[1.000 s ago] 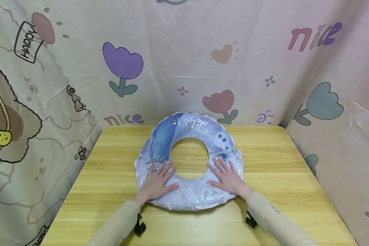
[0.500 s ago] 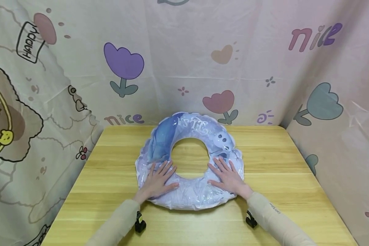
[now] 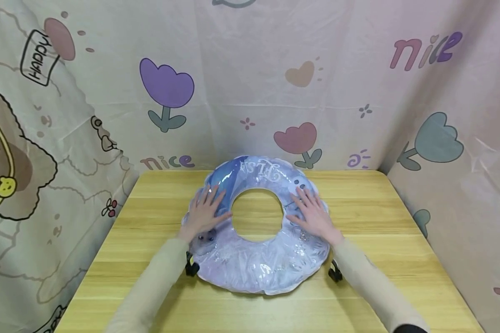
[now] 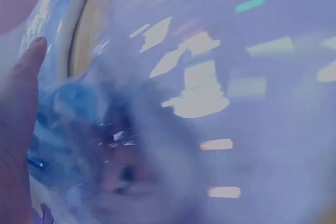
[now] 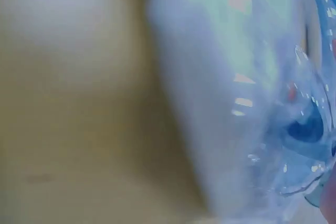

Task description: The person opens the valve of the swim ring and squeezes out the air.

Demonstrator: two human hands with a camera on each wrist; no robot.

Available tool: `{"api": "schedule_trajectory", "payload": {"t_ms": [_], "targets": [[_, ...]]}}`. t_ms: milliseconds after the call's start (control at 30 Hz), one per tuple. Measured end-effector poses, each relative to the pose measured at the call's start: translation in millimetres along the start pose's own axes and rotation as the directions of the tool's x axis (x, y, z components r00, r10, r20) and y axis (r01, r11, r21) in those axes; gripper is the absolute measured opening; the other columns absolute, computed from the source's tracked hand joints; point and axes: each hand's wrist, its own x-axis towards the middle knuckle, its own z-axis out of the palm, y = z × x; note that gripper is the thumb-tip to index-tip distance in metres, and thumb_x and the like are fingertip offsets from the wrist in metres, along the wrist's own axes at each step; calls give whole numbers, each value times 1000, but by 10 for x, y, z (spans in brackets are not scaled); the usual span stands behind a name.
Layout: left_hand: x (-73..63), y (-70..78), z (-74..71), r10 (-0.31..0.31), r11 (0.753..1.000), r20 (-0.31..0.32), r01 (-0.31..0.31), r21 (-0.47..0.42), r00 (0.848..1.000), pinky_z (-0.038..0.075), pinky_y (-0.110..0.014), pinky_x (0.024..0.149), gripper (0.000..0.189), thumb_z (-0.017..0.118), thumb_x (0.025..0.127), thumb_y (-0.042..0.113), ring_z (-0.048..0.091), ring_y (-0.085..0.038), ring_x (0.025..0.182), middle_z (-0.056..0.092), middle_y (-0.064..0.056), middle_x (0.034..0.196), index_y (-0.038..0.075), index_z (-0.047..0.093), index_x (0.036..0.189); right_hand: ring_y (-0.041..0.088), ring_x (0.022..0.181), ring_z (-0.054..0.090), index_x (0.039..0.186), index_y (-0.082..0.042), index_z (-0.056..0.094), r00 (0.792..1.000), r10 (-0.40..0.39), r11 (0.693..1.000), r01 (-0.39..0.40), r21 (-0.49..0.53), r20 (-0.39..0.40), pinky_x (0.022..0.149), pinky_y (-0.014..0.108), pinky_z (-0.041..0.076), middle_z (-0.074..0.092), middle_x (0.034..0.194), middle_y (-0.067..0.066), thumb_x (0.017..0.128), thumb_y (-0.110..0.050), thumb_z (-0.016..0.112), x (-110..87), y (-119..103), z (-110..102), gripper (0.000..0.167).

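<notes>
A pale blue and lilac inflatable swim ring (image 3: 258,268) lies on the wooden table, with glossy plastic and white lettering on its far side. My left hand (image 3: 204,215) rests on the ring's left side, fingers spread and straight, thumb toward the hole. On the opposite side my right hand (image 3: 313,216) lies flat with its fingers extended forward. In the left wrist view, the shiny ring (image 4: 252,119) fills most of the frame beside part of the hand (image 4: 18,114). The right wrist view shows the ring's edge (image 5: 205,103), blurred, with a bit of the hand at the lower right corner.
The wooden table (image 3: 366,277) has its far edge against a printed fabric backdrop (image 3: 233,60) with flowers and words. More of the printed cloth hangs along the left and right sides. Black wrist cameras sit under both forearms.
Both hands have moved forward from the near part of the ring to its middle sides. The ring's near portion now looks fuller, and its front edge sits slightly closer to the person.
</notes>
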Motion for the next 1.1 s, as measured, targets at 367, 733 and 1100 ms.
{"api": "schedule_trajectory", "payload": {"t_ms": [367,733,1100], "targets": [[515,-126,7,-72,996,261,84,-35,963,7,-69,124,88,41,98,66,0,-36,159,0,-10,172,19,6,164,36,159,7,163,-21,18,940,124,992,-105,-75,318,127,62,5,11,171,11,99,-65,44,527,200,11,82],[448,-151,49,-59,998,366,67,-9,929,2,-70,123,82,38,99,67,6,-34,160,5,-7,172,24,11,164,37,159,5,163,-21,17,865,96,995,-91,-34,493,127,63,4,7,172,11,100,-63,41,508,242,62,79],[479,-155,7,-54,995,398,83,-57,916,1,-70,123,82,39,98,66,4,-35,159,6,-8,172,24,14,163,39,158,7,163,-19,20,865,93,995,-95,-19,493,126,64,5,9,171,12,102,-59,43,521,214,19,77]]}}
